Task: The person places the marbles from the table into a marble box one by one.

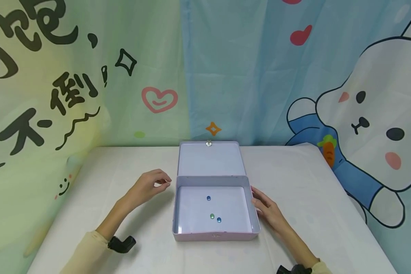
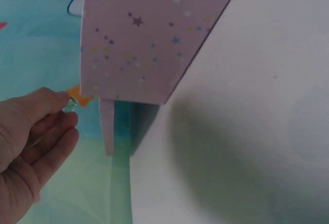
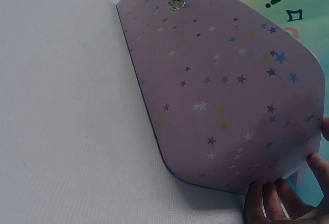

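Note:
A pale lilac metal box (image 1: pixel 215 236) lies on the table with its lid (image 1: pixel 210 158) raised at the back. Inside are a dark blue glass bead (image 1: pixel 208 198), a green one (image 1: pixel 212 216) and another blue one (image 1: pixel 219 220). Left of the box, my left hand (image 1: pixel 150 187) is held above the table. Its thumb and index finger pinch a small clear greenish glass bead (image 2: pixel 70 105), best seen in the left wrist view. My right hand (image 1: pixel 268 209) rests its fingertips (image 3: pixel 270 196) against the outside of the box's right wall.
A white cloth covers the table (image 1: pixel 294 182). Behind it hangs a printed curtain (image 1: pixel 226 76) with a rabbit, hearts and dark lettering. Each wrist wears a black strap-on camera, the left one (image 1: pixel 121 244) and the right one (image 1: pixel 294 269).

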Tool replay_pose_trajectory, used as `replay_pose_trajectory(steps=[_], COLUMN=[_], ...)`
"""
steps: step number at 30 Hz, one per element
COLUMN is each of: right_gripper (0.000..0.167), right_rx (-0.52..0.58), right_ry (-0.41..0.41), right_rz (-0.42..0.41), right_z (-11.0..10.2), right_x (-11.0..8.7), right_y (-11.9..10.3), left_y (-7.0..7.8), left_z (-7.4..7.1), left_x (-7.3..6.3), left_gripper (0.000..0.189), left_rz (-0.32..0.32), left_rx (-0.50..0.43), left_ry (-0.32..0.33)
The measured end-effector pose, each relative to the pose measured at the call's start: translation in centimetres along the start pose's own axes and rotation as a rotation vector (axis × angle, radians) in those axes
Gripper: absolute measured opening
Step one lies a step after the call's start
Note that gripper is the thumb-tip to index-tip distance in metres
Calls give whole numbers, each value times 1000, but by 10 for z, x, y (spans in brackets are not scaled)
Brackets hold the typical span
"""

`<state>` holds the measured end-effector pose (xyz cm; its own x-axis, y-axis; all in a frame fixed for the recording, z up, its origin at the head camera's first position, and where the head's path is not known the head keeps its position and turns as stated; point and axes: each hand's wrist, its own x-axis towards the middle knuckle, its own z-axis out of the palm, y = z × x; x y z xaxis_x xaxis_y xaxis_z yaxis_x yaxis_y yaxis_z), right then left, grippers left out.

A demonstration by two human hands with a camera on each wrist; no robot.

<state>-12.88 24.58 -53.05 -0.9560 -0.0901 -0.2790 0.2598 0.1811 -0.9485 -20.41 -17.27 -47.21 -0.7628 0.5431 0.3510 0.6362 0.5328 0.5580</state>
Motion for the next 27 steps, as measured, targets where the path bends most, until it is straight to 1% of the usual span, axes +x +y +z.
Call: replay_pose_trajectory(steps=[4,9,12,15,21,27], right_gripper=[56,56,56,55,56,57], right_rx=[10,18,15,15,15,18], right_ry=[-6,-5,-8,-9,-8,-17], right_rz=[-1,-2,-5,-8,-6,-6], right_z=[0,-1,0,0,0,-1], right_x=[0,1,1,0,-1,-1], right_y=[1,2,2,2,1,0], left_y=[11,29,41,53,72,86], left_z=[2,8,14,22,40,62], left_x=[18,40,52,64,91,113], left_gripper=[11,11,11,10,10,11], left_rz=[15,91,119,141,232,272], left_rx=[11,21,8,-16,-45,-39], left_ry=[-97,-231,-317,-385,-468,-603])
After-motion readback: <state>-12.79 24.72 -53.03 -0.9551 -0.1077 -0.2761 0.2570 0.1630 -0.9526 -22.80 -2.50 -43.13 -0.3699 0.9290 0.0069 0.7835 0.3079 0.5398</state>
